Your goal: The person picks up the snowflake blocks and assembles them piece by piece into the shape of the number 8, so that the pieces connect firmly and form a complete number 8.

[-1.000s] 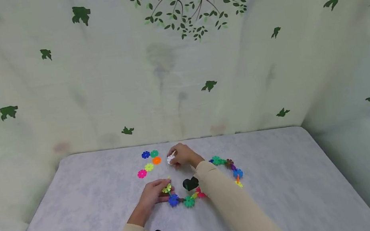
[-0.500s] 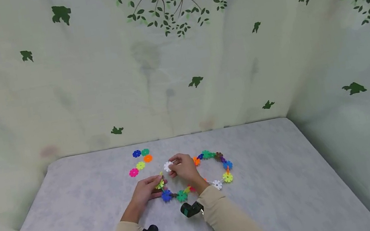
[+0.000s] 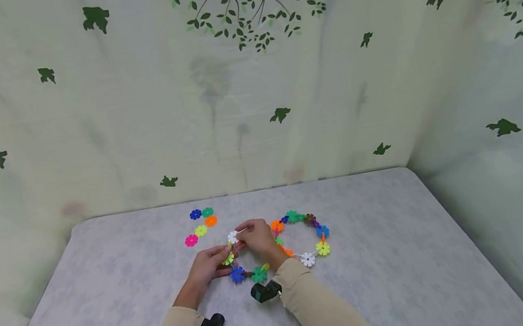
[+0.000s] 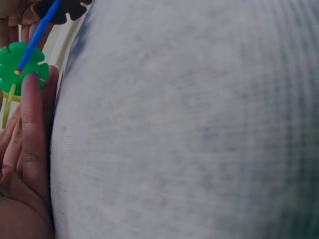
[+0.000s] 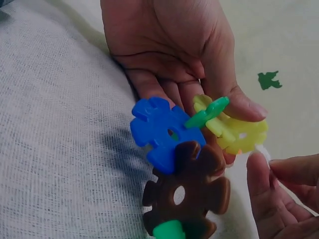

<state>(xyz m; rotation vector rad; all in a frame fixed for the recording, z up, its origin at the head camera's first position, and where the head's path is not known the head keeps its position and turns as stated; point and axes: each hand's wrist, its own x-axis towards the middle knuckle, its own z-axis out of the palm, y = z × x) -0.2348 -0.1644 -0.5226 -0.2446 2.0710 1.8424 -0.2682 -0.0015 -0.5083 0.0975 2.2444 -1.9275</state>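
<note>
My left hand [image 3: 203, 268] pinches a yellow notched flower disc [image 5: 249, 134] between thumb and fingers, its other fingers under the chain. A white flower disc [image 3: 233, 237] is pinched in the fingertips of my right hand [image 3: 258, 240]. In the right wrist view the white disc shows as a thin edge right at the yellow disc's rim. Blue [image 5: 164, 129] and brown flower discs [image 5: 189, 191] hang linked below the yellow one. A green disc [image 4: 20, 64] lies by the fingers in the left wrist view. My right forearm hides part of the chain.
The linked chain curves right into a loop with a white disc [image 3: 307, 259], a yellow disc [image 3: 323, 248] and several others. Loose blue [image 3: 195, 214], green [image 3: 207, 212], orange [image 3: 211, 221], yellow [image 3: 201, 230] and pink discs [image 3: 191, 240] lie at the back left of the table [image 3: 403, 277].
My right hand has brought the white disc from further back down and left, to the yellow disc at the chain's end. My left hand keeps its grip. The head view has shifted slightly.
</note>
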